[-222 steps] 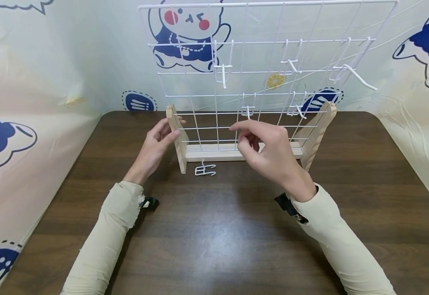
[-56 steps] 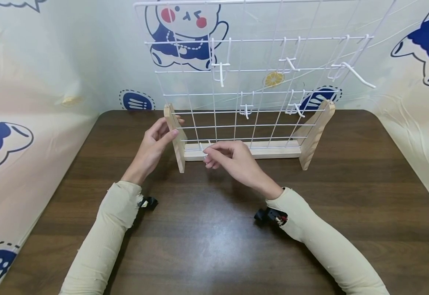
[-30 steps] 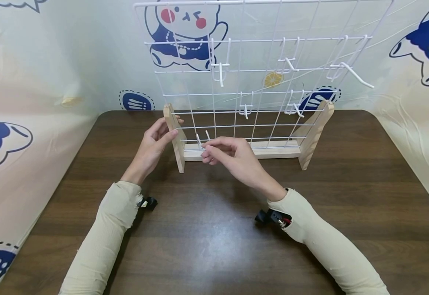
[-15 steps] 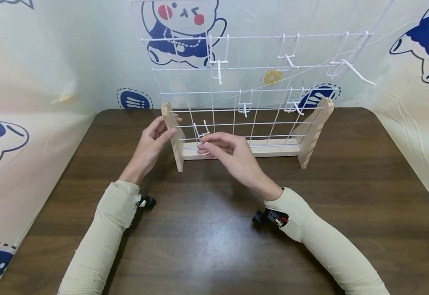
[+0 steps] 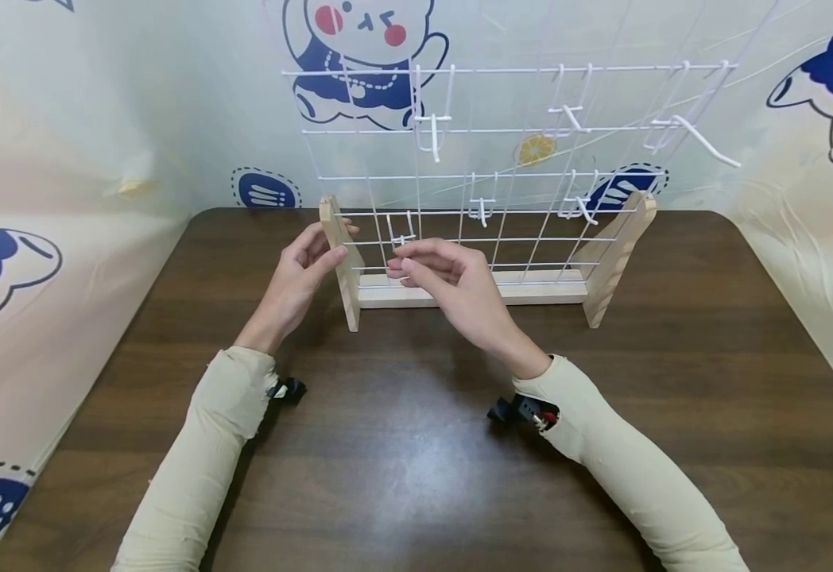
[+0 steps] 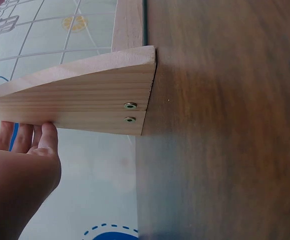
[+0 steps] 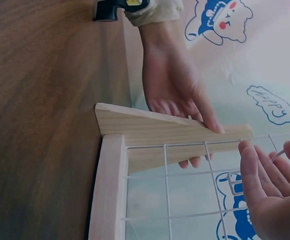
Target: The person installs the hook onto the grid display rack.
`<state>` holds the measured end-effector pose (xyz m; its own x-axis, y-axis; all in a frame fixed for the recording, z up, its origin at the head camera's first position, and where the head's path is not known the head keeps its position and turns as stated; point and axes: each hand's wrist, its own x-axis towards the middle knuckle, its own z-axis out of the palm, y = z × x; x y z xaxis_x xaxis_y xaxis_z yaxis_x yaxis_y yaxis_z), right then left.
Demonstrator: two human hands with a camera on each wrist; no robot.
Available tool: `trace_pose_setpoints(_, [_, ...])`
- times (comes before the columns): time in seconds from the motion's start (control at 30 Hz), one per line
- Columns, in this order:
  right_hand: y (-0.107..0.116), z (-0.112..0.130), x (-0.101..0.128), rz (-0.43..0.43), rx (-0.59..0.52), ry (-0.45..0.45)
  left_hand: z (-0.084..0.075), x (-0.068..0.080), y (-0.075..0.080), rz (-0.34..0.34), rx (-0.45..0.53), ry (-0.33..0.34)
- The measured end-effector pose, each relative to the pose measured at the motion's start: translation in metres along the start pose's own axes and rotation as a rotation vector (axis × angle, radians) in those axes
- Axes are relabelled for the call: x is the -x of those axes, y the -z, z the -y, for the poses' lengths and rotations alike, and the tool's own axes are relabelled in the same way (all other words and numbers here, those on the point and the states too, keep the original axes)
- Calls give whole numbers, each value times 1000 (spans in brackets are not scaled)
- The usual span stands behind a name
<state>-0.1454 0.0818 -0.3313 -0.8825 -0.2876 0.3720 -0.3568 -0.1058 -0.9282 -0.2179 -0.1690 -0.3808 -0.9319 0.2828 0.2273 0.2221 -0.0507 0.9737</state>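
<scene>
A white wire grid stands in a pale wooden base with a crossbar. My left hand grips the left wooden side panel, thumb in front and fingers behind; the left wrist view shows the panel's outer face with two screws. My right hand pinches a small white wire hook at the grid's lower left. Its two prongs point up, near a horizontal wire; whether they touch it I cannot tell. Fingers cover the hook's lower part. In the right wrist view, its rod shows by the thumb.
Several white hooks, such as one at upper left and a long one at right, hang on the grid. The right wooden side panel stands opposite. Behind the brown table hangs a printed cloth.
The hook lay on the table before the rack at first, with my right hand raised empty. My right hand has since picked it up and lifted it along the grid. My left hand stays put.
</scene>
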Motion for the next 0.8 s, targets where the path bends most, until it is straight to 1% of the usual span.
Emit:
trace_pose_setpoints(0.2, [-3,0,-7,-6,-43,16,0,0,0,2,3,5])
trace_pose_setpoints(0.63, [-1,-5,-12,-20,-38,7,0,-2,-1,-2,15,-9])
trace_pose_setpoints(0.8, [0,-9,-13,-11,-41,-2,0,-1,-1,-3,9,-9])
